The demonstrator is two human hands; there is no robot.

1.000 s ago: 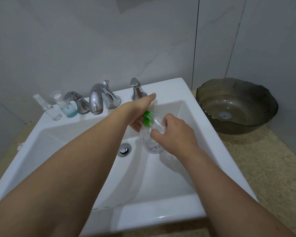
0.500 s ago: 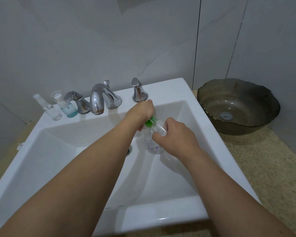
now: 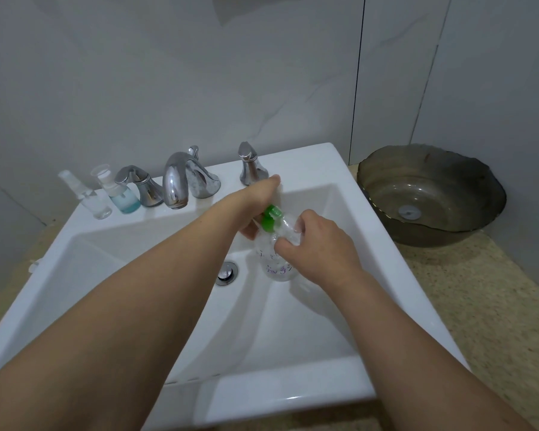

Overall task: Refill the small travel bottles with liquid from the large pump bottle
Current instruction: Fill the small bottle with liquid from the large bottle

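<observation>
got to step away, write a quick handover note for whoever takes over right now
Left hand: at the green pump head of the pump bottle, over the sink.
Right hand: pinching a small clear bottle against the pump.
On the ledge by the faucet: spray bottle and blue bottle, both capped.
Done: nothing clearly filled.
Left: fill the held bottle, then check the other two.

My view: a white sink (image 3: 339, 169) set in the speckled table (image 3: 479, 306), two small bottles (image 3: 106, 194) on its ledge beside the faucet (image 3: 176, 181); a dark bowl (image 3: 430, 197) stands right.
</observation>
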